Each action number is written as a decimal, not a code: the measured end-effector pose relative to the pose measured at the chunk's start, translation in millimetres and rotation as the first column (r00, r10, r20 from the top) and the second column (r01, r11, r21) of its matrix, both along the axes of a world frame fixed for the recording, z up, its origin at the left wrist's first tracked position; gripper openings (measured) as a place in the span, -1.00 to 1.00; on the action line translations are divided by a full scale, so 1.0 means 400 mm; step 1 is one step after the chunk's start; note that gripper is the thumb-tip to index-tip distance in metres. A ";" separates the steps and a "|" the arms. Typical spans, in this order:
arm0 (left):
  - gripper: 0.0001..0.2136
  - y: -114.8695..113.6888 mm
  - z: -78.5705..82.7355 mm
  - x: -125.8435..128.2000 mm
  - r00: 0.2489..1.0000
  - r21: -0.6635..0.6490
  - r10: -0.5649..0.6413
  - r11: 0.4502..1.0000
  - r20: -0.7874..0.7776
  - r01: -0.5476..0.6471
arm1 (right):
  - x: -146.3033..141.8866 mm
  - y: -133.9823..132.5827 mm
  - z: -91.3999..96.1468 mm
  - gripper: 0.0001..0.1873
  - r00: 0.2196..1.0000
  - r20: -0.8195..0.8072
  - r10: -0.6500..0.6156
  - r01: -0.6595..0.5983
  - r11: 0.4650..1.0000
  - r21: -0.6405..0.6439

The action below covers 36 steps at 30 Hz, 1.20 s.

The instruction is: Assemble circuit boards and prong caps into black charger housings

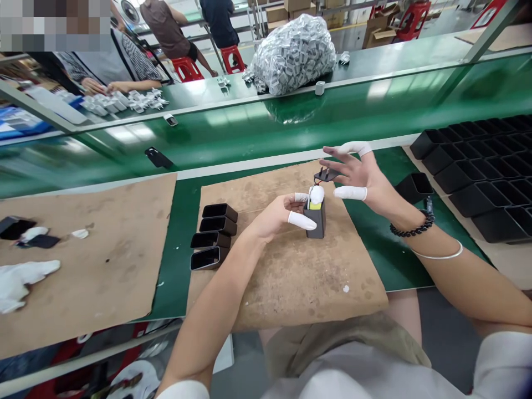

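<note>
My left hand [286,213], with white covers on the thumb and a finger, grips a small black case [316,224] standing upright on the cardboard. A white rounded piece [317,194] and a bit of yellow show in the case's open top. Wires rise from it to a black plate with metal prongs [326,175]. Beside that plate my right hand [353,174] has its fingers spread, the thumb and a finger also covered in white. Whether a fingertip touches the plate I cannot tell. Several empty black cases [214,225] lie in a column left of my left hand.
Rows of black cases [469,166] fill the right side, with a single case [414,187] nearer. Past the green conveyor [233,133] sits a bag of small grey-white parts [295,55]. A co-worker's hands [103,87] are at far left. White cloth [25,282] lies at left.
</note>
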<state>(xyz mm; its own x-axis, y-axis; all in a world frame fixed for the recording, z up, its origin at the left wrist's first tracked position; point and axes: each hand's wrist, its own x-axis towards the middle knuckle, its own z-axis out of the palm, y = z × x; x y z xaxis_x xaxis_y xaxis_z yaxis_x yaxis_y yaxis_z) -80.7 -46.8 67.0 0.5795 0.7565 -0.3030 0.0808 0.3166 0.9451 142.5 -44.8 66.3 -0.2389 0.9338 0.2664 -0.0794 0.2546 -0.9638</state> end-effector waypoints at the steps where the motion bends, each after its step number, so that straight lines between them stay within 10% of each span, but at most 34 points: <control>1: -0.60 0.000 0.001 -0.001 0.999 -0.027 -0.019 0.999 0.027 0.020 | 0.002 -0.005 0.011 -0.40 1.000 0.017 -0.017 0.017 1.000 0.019; 12: -0.53 0.010 0.001 -0.011 0.979 -0.050 -0.170 0.983 0.112 0.177 | 0.005 -0.023 0.041 -0.81 0.980 0.198 -0.006 -0.016 0.994 0.112; 16: -0.52 0.003 -0.013 0.000 0.998 0.092 -0.024 0.996 0.053 0.019 | 0.004 -0.030 0.046 -0.76 0.975 0.216 -0.058 0.037 0.995 0.098; 21: -0.48 -0.025 -0.053 0.034 0.902 0.567 0.391 0.791 -0.183 -0.228 | -0.028 -0.053 0.027 -0.91 0.893 0.361 -0.267 0.213 0.960 0.184; 27: -0.51 -0.045 -0.092 0.075 0.797 0.716 0.563 0.648 -0.220 -0.260 | -0.077 -0.086 -0.023 -0.89 0.721 0.475 -0.504 0.295 0.844 0.448; 32: -0.62 -0.043 -0.093 0.074 0.773 0.716 0.568 0.661 -0.283 -0.224 | -0.098 -0.091 -0.059 -0.92 0.619 0.603 -0.503 0.197 0.843 0.500; 36: -0.65 -0.014 -0.070 0.024 0.843 0.651 0.369 0.758 -0.392 -0.029 | -0.094 -0.078 -0.067 -0.82 0.681 0.639 -0.358 0.162 0.924 0.345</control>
